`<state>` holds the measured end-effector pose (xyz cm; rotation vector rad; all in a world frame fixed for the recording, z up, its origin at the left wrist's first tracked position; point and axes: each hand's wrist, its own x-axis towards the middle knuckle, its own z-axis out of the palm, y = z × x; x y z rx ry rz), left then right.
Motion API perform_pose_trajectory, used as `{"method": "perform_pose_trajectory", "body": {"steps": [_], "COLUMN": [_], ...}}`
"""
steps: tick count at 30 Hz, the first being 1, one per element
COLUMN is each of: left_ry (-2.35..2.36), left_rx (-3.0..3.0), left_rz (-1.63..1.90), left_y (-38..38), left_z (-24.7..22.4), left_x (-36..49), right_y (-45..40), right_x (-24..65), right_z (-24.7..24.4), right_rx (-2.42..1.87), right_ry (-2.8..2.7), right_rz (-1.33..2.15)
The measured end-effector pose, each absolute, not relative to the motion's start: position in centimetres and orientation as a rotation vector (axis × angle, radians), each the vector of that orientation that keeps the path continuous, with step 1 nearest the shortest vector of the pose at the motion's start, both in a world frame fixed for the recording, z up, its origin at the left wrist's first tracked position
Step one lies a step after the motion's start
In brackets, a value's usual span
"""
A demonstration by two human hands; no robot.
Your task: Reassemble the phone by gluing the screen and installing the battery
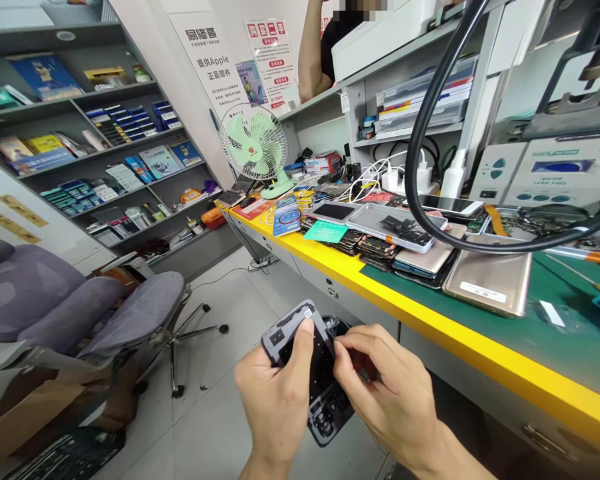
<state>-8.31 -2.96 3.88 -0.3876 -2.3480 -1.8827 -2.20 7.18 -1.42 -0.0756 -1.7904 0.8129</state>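
Note:
My left hand [280, 387] is closed around a phone back cover [323, 380], its inner side facing up. The thumb presses on the cover's grey upper part, beside a small white code label. The cover is tilted, black in the middle, with camera openings at its lower end. My right hand [385, 387] pinches thumb and forefinger together at the cover's right edge. What lies between those fingertips is too small to make out. Behind the cover's upper right is a dark bin [339, 327], mostly hidden by my hands.
A yellow-edged workbench [430, 327] runs along the right, with stacked phones and a gold tablet [490, 273]. A black hose [415, 133] loops above it. At the back stands a green fan [254, 147]; a grey chair [125, 313] is left. Another person's arm [310, 57] shows behind the shelf.

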Motion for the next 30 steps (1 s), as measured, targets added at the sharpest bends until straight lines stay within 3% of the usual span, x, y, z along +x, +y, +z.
{"method": "perform_pose_trajectory", "body": {"steps": [30], "left_ry": [-2.221], "left_rx": [-0.154], "left_rz": [-2.146], "left_y": [-3.3], "left_z": [3.1], "left_x": [-11.5], "right_y": [6.6], "right_x": [3.9], "right_z": [-5.5], "right_rx": [-0.081], "right_ry": [-1.990], "right_rz": [0.845]}}
